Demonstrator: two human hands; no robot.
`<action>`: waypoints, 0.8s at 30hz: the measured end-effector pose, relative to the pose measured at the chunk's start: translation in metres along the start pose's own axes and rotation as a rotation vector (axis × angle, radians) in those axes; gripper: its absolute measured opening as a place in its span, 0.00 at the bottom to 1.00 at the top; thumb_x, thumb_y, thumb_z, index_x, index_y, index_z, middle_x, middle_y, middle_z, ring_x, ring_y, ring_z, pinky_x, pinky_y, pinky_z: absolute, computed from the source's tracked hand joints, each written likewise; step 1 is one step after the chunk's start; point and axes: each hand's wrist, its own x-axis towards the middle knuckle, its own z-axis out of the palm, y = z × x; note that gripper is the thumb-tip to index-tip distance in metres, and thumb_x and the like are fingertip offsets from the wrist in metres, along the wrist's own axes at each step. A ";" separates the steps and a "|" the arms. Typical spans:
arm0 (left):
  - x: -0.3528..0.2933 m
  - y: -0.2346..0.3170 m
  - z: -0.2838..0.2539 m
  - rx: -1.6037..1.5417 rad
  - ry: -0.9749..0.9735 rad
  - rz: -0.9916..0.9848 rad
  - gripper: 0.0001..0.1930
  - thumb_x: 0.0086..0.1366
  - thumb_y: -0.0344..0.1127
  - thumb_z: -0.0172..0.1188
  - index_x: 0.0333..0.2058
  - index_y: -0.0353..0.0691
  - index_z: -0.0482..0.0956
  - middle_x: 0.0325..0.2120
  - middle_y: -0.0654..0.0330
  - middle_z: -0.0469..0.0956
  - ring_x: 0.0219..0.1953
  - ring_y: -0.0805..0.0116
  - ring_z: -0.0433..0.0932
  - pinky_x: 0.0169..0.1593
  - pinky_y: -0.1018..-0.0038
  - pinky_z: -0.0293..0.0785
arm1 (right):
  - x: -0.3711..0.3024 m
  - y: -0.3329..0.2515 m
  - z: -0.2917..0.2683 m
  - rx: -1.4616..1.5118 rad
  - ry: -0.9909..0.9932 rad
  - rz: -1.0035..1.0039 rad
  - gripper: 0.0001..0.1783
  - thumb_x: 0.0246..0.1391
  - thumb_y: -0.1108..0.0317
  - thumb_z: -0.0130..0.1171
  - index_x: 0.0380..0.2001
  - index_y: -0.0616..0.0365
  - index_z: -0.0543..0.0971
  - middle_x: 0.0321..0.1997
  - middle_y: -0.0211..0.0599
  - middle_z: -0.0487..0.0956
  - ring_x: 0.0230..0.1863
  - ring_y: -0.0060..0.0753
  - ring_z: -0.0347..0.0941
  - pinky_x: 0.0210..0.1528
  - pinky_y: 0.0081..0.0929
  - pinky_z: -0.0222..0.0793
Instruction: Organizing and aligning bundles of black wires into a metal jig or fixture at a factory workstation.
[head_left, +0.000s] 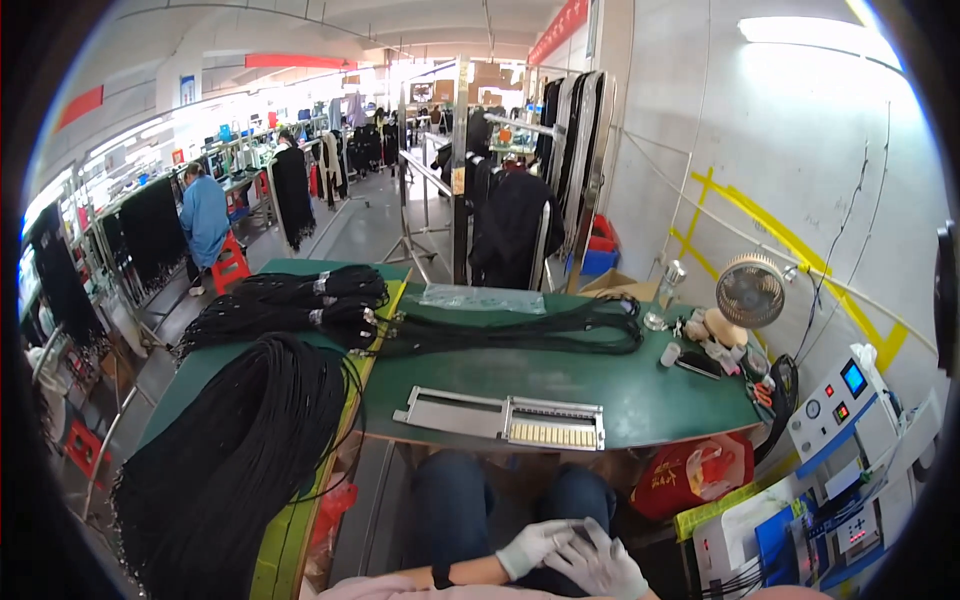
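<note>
Both white-gloved hands meet low over the lap, the left hand (530,546) touching the right hand (600,568), fingers loosely curled, holding nothing visible. The flat grey metal jig tray (505,417) lies farther off on the green table (650,390), long axis left-right.

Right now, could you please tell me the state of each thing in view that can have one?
Left hand: gloved, touching the right hand, over the lap.
Right hand: gloved, holding nothing visible.
Metal jig: flat at the table's near edge.
Cord bundles: tied, lying on the green table.
Small fan: upright; running or not, cannot tell.
</note>
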 end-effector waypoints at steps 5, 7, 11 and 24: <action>-0.003 -0.007 -0.003 -0.438 -0.080 0.010 0.16 0.72 0.40 0.51 0.52 0.38 0.75 0.35 0.66 0.78 0.32 0.80 0.75 0.34 0.83 0.73 | 0.001 -0.052 0.022 0.312 -0.066 -0.013 0.31 0.60 0.58 0.40 0.68 0.39 0.56 0.73 0.31 0.56 0.68 0.40 0.57 0.51 0.50 0.52; 0.009 -0.023 -0.032 -0.459 -0.026 -0.008 0.15 0.72 0.39 0.50 0.50 0.37 0.76 0.35 0.65 0.78 0.32 0.79 0.76 0.34 0.83 0.74 | 0.015 -0.067 0.039 0.754 -0.005 0.076 0.36 0.57 0.60 0.43 0.71 0.41 0.53 0.72 0.27 0.59 0.64 0.33 0.66 0.43 0.41 0.63; 0.023 -0.032 -0.079 -0.633 -0.039 0.135 0.14 0.72 0.37 0.49 0.48 0.35 0.76 0.34 0.64 0.78 0.32 0.78 0.76 0.35 0.82 0.75 | 0.043 -0.068 0.048 0.755 -0.017 -0.019 0.35 0.57 0.60 0.43 0.69 0.41 0.54 0.71 0.28 0.60 0.63 0.33 0.67 0.43 0.41 0.63; 0.023 -0.048 -0.077 -0.715 0.127 0.198 0.13 0.72 0.34 0.50 0.46 0.31 0.77 0.31 0.64 0.77 0.27 0.80 0.71 0.34 0.83 0.68 | 0.054 -0.075 0.050 0.790 -0.193 -0.288 0.32 0.57 0.60 0.44 0.66 0.42 0.57 0.68 0.29 0.62 0.61 0.34 0.68 0.43 0.41 0.64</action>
